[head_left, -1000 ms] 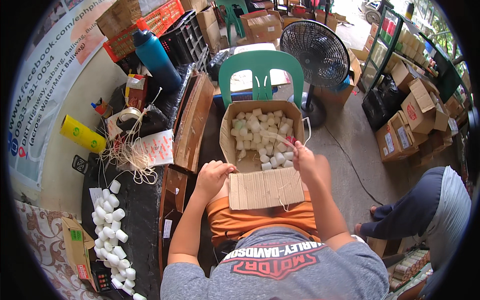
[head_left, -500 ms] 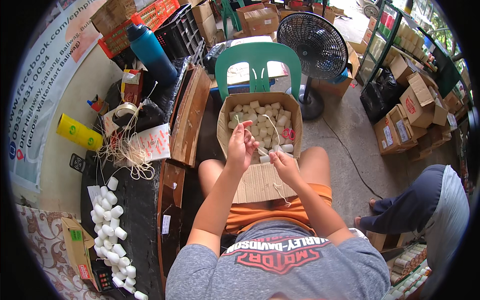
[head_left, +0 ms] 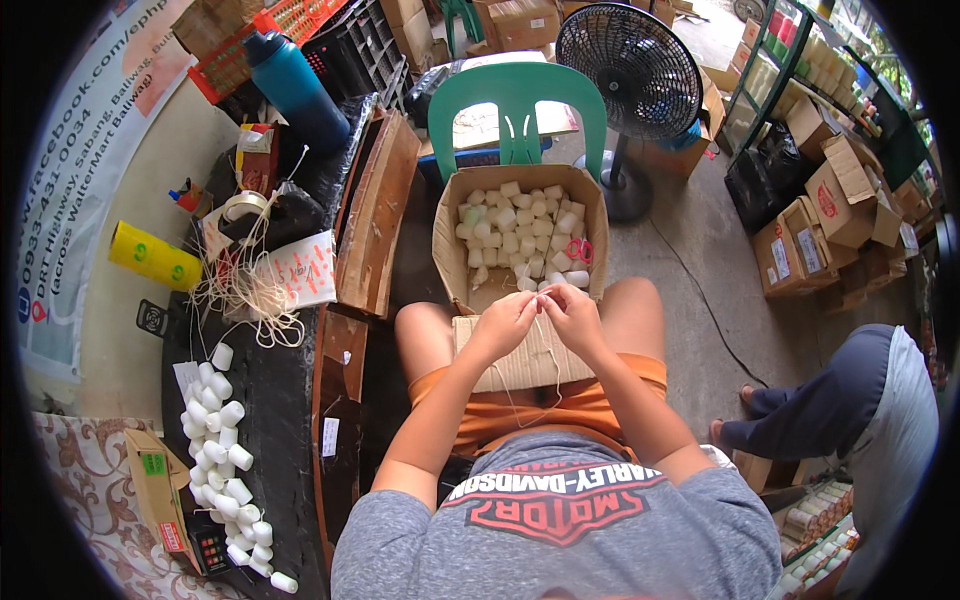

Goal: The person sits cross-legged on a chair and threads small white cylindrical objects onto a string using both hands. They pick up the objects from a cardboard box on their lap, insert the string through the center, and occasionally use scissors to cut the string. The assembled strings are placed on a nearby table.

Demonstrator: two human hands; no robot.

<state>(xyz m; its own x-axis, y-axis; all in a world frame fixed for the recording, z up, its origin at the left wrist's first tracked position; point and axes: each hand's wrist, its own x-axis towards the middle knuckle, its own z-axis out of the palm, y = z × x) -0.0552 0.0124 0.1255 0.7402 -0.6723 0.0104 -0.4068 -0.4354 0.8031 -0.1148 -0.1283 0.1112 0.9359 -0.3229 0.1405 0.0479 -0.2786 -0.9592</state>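
My left hand (head_left: pixel 507 322) and my right hand (head_left: pixel 573 314) meet over the near edge of a cardboard box (head_left: pixel 451 240), fingertips pinched together. Both are closed on a thin cream string (head_left: pixel 510 393), whose loose ends hang below them over the box's flap (head_left: pixel 470 345) and my lap. The exact spot where the string is gripped is partly hidden by my fingers. Short white cylinders, like small candles (head_left: pixel 510 243), fill much of the box in front of me. Pink-handled scissors (head_left: pixel 580 250) lie on them at the right side.
A green plastic chair (head_left: pixel 450 110) stands behind the box, beside a black fan (head_left: pixel 628 75). On the left table are a string bundle (head_left: pixel 265 315), a pile of strung white cylinders (head_left: pixel 215 440), a yellow roll (head_left: pixel 150 258) and a blue bottle (head_left: pixel 298 90). Another person's leg (head_left: pixel 810 385) is at right.
My left hand has come down and right from its raised position to join my right hand. My right hand has moved slightly up. A string end now dangles below my left hand.
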